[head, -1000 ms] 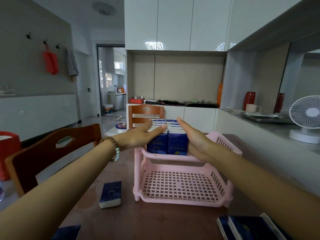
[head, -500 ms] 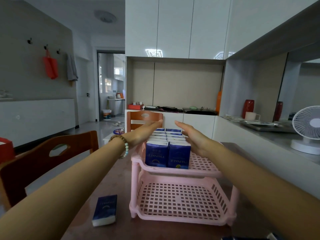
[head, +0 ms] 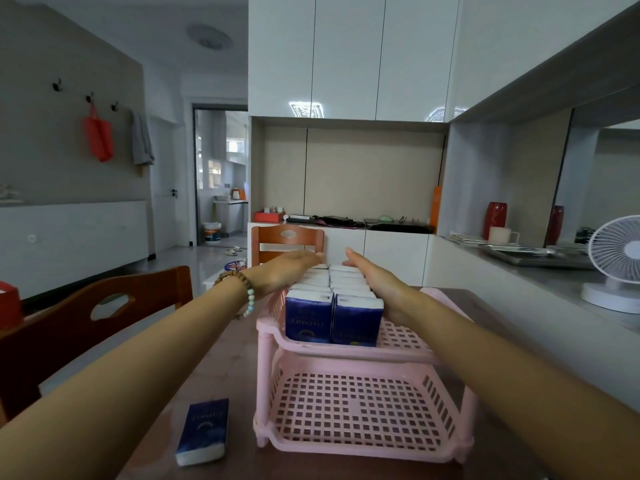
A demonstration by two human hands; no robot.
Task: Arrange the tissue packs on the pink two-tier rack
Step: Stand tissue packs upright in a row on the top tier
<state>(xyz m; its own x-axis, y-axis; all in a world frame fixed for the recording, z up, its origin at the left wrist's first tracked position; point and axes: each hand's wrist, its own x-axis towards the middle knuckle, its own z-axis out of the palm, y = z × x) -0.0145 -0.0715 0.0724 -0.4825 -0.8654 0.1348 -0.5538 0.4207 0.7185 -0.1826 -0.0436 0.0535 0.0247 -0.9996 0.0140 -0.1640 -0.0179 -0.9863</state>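
The pink two-tier rack [head: 349,355] stands on the brown table in front of me. Two rows of dark blue tissue packs [head: 334,318] stand upright on its top tier. My left hand [head: 289,271] lies flat against the left side of the rows, fingers straight. Flat against the right side rests my right hand [head: 375,284]. Neither hand grips a pack. The lower tier holds nothing. One loose blue tissue pack [head: 204,431] lies on the table left of the rack.
A wooden chair [head: 104,323] stands at the table's left, another chair [head: 287,242] behind the rack. A white fan [head: 614,261] sits on the grey counter at the right, near a metal tray [head: 533,254] and a red vase [head: 495,220].
The view has tilted up and closer, so the packs at the bottom right edge left the frame. Both hands slid further back along the rows, fingertips nearly meeting at the far end.
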